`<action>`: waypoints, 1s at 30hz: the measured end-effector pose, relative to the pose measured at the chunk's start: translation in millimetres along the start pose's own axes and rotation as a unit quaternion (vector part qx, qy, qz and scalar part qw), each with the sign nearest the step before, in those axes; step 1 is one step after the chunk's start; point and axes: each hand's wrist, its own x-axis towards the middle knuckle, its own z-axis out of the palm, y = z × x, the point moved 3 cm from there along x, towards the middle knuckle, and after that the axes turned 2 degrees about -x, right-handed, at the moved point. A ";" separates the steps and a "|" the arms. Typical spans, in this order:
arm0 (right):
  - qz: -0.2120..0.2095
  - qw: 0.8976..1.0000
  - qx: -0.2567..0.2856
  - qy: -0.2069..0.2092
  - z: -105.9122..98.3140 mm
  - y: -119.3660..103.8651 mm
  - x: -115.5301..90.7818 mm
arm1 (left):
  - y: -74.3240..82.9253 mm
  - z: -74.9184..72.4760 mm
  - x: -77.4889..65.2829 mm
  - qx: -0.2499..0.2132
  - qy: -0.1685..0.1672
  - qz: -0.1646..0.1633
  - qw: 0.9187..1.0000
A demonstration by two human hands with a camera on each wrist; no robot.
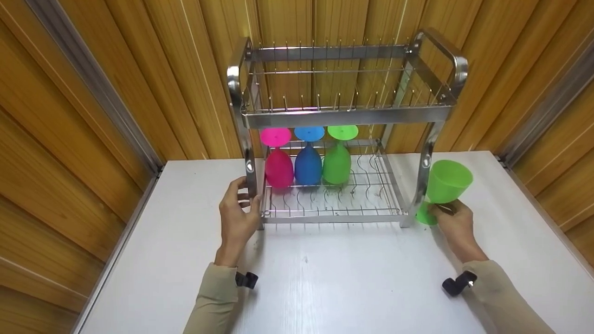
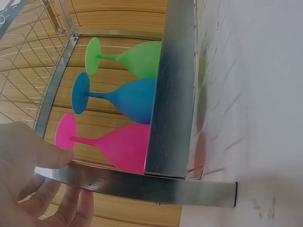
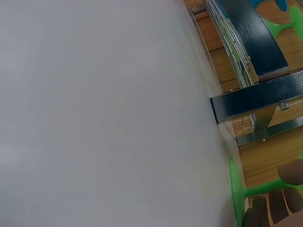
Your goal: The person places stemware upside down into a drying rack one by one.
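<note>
A two-tier metal dish rack (image 1: 348, 118) stands on the white table. On its lower tier, three plastic goblets stand upside down in a row: pink (image 1: 279, 169), blue (image 1: 308, 164) and green (image 1: 337, 166). My left hand (image 1: 237, 215) grips the rack's left front leg (image 2: 113, 183), thumb on one side and fingers on the other. Just outside the rack's right side, my right hand (image 1: 457, 227) holds another green goblet (image 1: 449, 183) by its stem (image 3: 265, 187). That goblet is bowl up, its foot at table level. In the right wrist view its bowl is mostly cut off.
The rack's upper tier (image 1: 343, 72) has upright wire prongs. Wavy wires (image 1: 369, 185) cross the lower tier to the right of the goblets. Wood-look panels (image 1: 199, 83) wall in the white table (image 1: 325, 278) behind and at both sides.
</note>
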 end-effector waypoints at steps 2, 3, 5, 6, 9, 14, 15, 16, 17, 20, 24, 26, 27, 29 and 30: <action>-0.001 1.000 -0.001 0.004 -0.5 0.4 0.4 | 0.0 0.4 -0.2 -0.002 -0.001 -0.001 1.000; 0.000 1.000 0.000 0.006 -0.8 0.5 0.6 | -0.1 0.6 -0.2 -0.003 -0.001 -0.002 1.000; 0.002 1.000 0.004 0.005 -1.2 0.6 0.9 | -0.1 0.7 -0.4 -0.002 -0.001 -0.002 1.000; 0.002 1.000 0.005 0.004 -1.7 0.6 0.9 | 0.0 0.7 -0.3 -0.002 -0.001 -0.002 1.000; -0.003 1.000 0.005 0.002 -3.8 0.2 -0.1 | 0.5 0.9 0.1 0.000 0.000 0.004 1.000; -0.021 1.000 0.011 0.015 -11.5 -1.1 -3.4 | 1.4 1.2 -0.1 0.005 0.000 0.011 1.000; -0.025 0.999 0.015 0.022 -14.1 -1.4 -4.3 | 1.3 1.3 -0.2 0.006 0.000 0.010 1.000; -0.031 0.999 0.015 0.031 -16.8 -1.7 -5.2 | 1.2 1.4 -0.3 0.006 0.000 0.009 1.000; -0.038 0.998 0.016 0.041 -19.7 -2.3 -6.2 | 1.2 1.5 -0.3 0.006 -0.001 0.008 1.000; -0.067 0.995 0.010 0.069 -28.3 -6.3 -8.9 | 1.2 1.0 -0.2 0.004 0.001 0.004 1.000; -0.103 0.990 -0.022 0.092 -38.3 -16.5 -11.4 | 0.7 0.2 0.1 0.003 0.004 0.000 1.000; -0.110 0.988 -0.043 0.100 -43.3 -22.4 -13.1 | 0.3 0.1 0.2 0.004 0.003 0.000 1.000; -0.113 0.987 -0.051 0.106 -45.7 -25.9 -14.4 | -0.2 0.1 0.4 0.004 0.003 0.000 1.000; -0.116 0.984 -0.058 0.121 -49.7 -33.2 -17.3 | -0.2 -0.2 0.7 0.005 0.003 -0.001 1.000; -0.118 0.983 -0.055 0.131 -51.4 -37.0 -18.8 | 0.0 -0.3 0.8 0.005 0.004 -0.001 1.000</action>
